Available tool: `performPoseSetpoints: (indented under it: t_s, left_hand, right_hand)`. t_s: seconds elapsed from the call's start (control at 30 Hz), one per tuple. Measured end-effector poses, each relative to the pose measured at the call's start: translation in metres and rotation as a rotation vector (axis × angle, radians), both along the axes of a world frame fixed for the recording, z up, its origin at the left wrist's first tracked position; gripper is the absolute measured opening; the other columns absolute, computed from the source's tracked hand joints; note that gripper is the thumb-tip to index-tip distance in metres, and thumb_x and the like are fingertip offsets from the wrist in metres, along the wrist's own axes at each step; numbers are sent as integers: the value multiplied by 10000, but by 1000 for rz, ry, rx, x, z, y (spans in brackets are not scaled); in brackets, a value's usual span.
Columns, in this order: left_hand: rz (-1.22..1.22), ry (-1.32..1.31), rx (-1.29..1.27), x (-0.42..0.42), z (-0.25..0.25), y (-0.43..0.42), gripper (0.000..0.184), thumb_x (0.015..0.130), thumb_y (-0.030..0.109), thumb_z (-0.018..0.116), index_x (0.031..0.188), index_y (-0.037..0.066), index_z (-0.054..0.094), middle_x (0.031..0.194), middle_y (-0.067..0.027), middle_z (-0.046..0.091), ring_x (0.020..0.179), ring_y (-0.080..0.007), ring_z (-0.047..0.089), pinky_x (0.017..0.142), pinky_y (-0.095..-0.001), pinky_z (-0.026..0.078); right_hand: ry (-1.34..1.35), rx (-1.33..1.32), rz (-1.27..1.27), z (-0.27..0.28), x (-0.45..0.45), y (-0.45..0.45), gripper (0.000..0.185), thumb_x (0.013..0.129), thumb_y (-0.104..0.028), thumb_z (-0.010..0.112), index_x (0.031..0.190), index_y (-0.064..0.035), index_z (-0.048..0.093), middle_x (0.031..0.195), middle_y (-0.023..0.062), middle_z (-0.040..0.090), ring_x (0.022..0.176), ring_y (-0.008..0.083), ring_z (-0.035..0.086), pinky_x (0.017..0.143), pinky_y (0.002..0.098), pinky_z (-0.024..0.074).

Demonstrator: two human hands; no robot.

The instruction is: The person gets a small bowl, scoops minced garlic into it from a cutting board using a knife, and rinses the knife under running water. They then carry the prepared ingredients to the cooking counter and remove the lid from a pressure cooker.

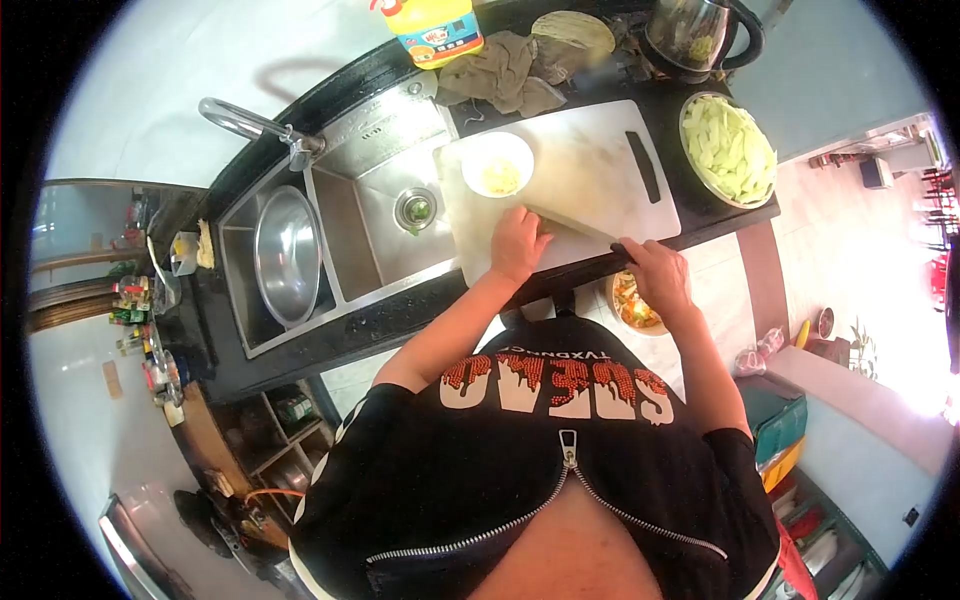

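Head camera: nearest was a black top (pixel 560 400) with a metal zip. Beyond it, the right hand (pixel 660 278) was wrapped round the dark handle of a knife (pixel 580 227), whose blade slanted away and leftward over the near part of a white cutting board (pixel 590 150). At the board's near edge, the left hand (pixel 518 245) had its fingers bent just beside the blade's tip; I cannot tell whether they pinched anything. Farther back on the board, toward its left end, stood a white bowl (pixel 517 147) with pale chopped pieces (pixel 505 180). Left of the board was a steel sink (pixel 375 187), a metal basin (pixel 285 255) in its left compartment. Right of the board, pale green slices (pixel 730 150) were heaped in a dish. Farthest on the black bench (pixel 340 345) were a crumpled cloth (pixel 495 75), a kettle (pixel 690 38) and a yellow jug (pixel 435 35).
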State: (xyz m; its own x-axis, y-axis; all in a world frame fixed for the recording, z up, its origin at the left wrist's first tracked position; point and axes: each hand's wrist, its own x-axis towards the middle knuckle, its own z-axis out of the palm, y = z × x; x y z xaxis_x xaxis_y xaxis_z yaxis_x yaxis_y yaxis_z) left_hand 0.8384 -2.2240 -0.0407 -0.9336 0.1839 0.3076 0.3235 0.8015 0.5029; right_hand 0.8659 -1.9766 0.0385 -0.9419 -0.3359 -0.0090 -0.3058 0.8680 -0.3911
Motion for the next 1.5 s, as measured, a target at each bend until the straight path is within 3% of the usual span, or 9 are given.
performPoseSetpoints:
  t_s: [0.2,0.23,0.33,0.37,0.47,0.83,1.17,1.3,1.5]
  left_hand:
    - [31,-3,33,7,3,-8,296,640,134,723,856,35,549,844,-108,483,818,-301,486,688,-381,423]
    - [33,-6,47,7,4,-10,309,640,133,724,880,36,556,852,-109,485,828,-301,488,693,-381,425]
    - [46,33,77,8,8,-12,377,641,135,727,961,31,557,885,-113,485,862,-305,488,714,-381,428]
    - [47,0,71,7,8,-12,391,644,136,727,975,27,551,893,-115,484,868,-308,487,717,-382,428]
    - [50,-97,53,5,8,-11,417,652,138,725,1004,16,536,908,-121,481,885,-313,486,725,-385,428]
    - [59,-119,41,1,6,-11,338,693,130,695,987,48,550,897,-114,496,818,-312,531,672,-384,445]
    - [59,-93,215,4,-6,-26,132,720,57,639,831,35,572,772,-110,550,702,-292,565,623,-362,456]
    - [59,-108,235,13,9,-31,116,731,54,636,827,27,575,767,-115,554,681,-279,570,609,-348,458]
    - [78,-10,340,12,62,-38,135,744,61,630,868,29,584,765,-118,557,681,-296,557,595,-346,454]
  right_hand:
    - [-148,-270,-229,-12,23,5,337,764,-174,633,1087,-93,580,863,150,631,777,346,600,668,396,467]
    - [-228,-360,-305,-19,27,6,324,785,-173,610,1068,-20,577,808,147,647,727,303,622,668,351,480]
    - [-444,-650,-436,-44,39,7,295,803,-159,582,1041,14,580,687,79,604,596,179,575,569,293,460]
    - [-646,-827,-508,-48,44,7,248,823,-142,554,1018,8,586,632,2,525,527,66,470,478,223,393]
    - [-787,-1014,-568,-41,51,-6,148,846,-126,531,950,-26,563,613,-32,479,461,30,411,403,183,318]
    - [-875,-970,-432,-66,53,-34,269,855,-165,550,1078,-17,577,673,-24,530,557,50,469,527,209,400]
    - [-904,-966,-250,-69,56,-32,293,861,-177,559,1102,-11,570,701,-17,547,590,53,484,550,209,415]
    - [-1085,-1058,-306,-41,49,-27,290,853,-171,561,1093,-7,569,682,-24,531,561,44,460,512,192,389]
    - [-1054,-1095,-206,-9,26,-12,303,833,-144,553,1098,2,569,662,-36,514,502,28,427,453,162,343]
